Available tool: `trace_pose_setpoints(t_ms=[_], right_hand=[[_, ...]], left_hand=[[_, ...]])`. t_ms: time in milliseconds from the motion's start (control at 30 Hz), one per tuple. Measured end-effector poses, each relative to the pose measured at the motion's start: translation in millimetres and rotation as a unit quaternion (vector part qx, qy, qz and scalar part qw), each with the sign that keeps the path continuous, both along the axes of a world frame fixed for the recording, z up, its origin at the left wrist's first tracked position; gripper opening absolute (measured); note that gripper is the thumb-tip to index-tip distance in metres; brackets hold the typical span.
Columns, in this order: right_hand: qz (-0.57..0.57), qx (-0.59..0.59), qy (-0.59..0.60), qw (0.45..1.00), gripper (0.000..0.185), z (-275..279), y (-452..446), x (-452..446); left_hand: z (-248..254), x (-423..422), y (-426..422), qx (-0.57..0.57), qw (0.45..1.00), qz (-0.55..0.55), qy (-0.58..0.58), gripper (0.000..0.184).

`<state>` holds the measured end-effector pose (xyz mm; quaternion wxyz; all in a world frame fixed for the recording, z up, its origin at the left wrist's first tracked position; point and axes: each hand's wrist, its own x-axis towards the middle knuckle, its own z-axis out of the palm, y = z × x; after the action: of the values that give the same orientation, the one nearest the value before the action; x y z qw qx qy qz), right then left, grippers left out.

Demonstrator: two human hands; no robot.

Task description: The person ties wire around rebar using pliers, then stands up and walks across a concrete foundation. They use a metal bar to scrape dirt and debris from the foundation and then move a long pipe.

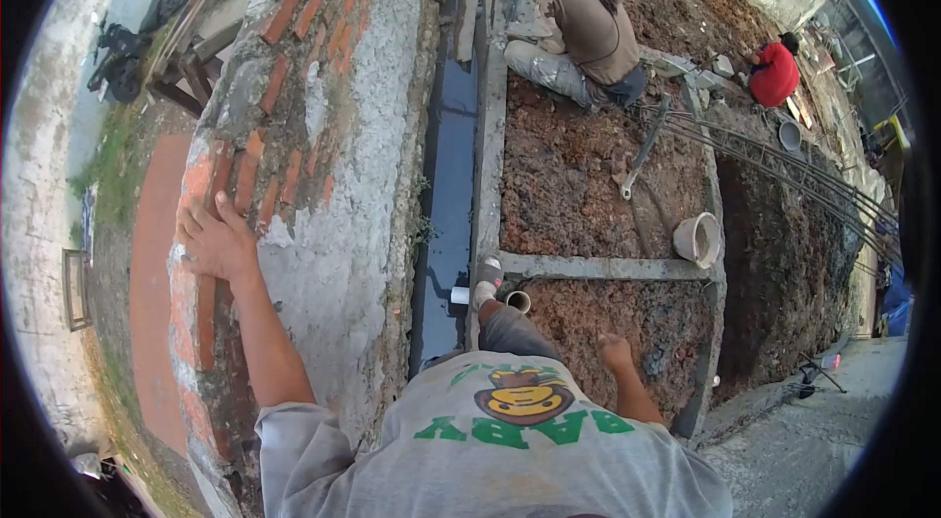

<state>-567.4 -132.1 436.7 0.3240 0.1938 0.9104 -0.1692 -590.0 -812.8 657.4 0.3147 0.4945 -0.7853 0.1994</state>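
In the head view, the left hand [218, 239] rests, fingers spread and holding nothing, on the brick wall [338, 175] beside the water channel [449, 195]. The right hand [616, 353] hangs loosely curled over soil [569, 322]; whether it grips anything, I cannot tell.

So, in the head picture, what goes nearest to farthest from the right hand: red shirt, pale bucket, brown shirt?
1. Pale bucket, right of the right hand.
2. Brown shirt, ahead.
3. Red shirt, far upper right.
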Motion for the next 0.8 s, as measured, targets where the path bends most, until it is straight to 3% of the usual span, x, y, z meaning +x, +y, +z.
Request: trace_pose_setpoints(t_ms=[67, 133, 167, 200, 267, 300, 333, 367, 400, 467, 533, 667, 800], right_hand=[[-0.036, 0.003, -0.056, 0.998, 0.039, -23.3, 3.4, -5.1], [-0.060, 0.006, -0.104, 0.993, 0.040, -28.2, 1.8, -36.4], [0.146, 0.053, -0.140, 0.978, 0.041, -30.9, -0.2, -50.9], [0.345, 0.098, -0.169, 0.918, 0.042, -35.3, -2.7, -64.9], [0.397, 0.151, -0.156, 0.892, 0.038, -37.5, -7.2, -118.0], [0.267, 0.086, -0.039, 0.959, 0.031, -38.9, -10.7, -145.0], [0.127, 0.018, 0.081, 0.988, 0.030, -38.4, -16.5, -174.9], [0.009, -0.060, 0.072, 0.996, 0.030, -7.1, -39.2, -212.1], [0.198, -0.134, 0.211, 0.948, 0.030, 7.7, -44.0, -243.2], [-0.038, -0.186, 0.133, 0.973, 0.031, 87.1, -101.6, -291.7], [-0.026, -0.183, 0.155, 0.971, 0.030, 106.9, -113.8, -320.0], [0.030, -0.153, 0.204, 0.966, 0.029, 99.2, -109.4, -328.3], [0.122, -0.059, 0.176, 0.975, 0.032, 55.1, -82.1, -307.5]], left_hand=[[5.9, -5.1, 2.9, 0.025, 0.999, 0.033, 0.008, 0.047], [-2.5, -6.3, -4.6, -0.069, 0.996, 0.052, -0.022, 0.040], [-3.2, -6.7, -9.4, -0.072, 0.996, 0.054, -0.022, 0.040], [-4.2, -7.3, -12.0, -0.106, 0.993, 0.055, -0.023, 0.036], [-6.4, -8.3, -10.9, -0.132, 0.989, 0.056, -0.027, 0.033], [-5.3, -9.8, -10.2, -0.142, 0.988, 0.058, -0.020, 0.032], [-3.4, -11.6, -10.2, -0.153, 0.986, 0.061, -0.013, 0.030], [-2.2, -13.0, -10.4, -0.152, 0.986, 0.060, -0.014, 0.030], [-1.7, -14.2, -10.6, -0.156, 0.986, 0.063, -0.008, 0.030], [-0.9, -16.2, -7.2, -0.157, 0.985, 0.065, -0.006, 0.030], [3.8, -18.7, -5.5, -0.158, 0.984, 0.079, -0.014, 0.032], [2.3, -20.9, -10.0, -0.131, 0.988, 0.067, 0.043, 0.036], [13.3, -34.4, -8.2, -0.052, 0.980, 0.158, 0.107, 0.047]])
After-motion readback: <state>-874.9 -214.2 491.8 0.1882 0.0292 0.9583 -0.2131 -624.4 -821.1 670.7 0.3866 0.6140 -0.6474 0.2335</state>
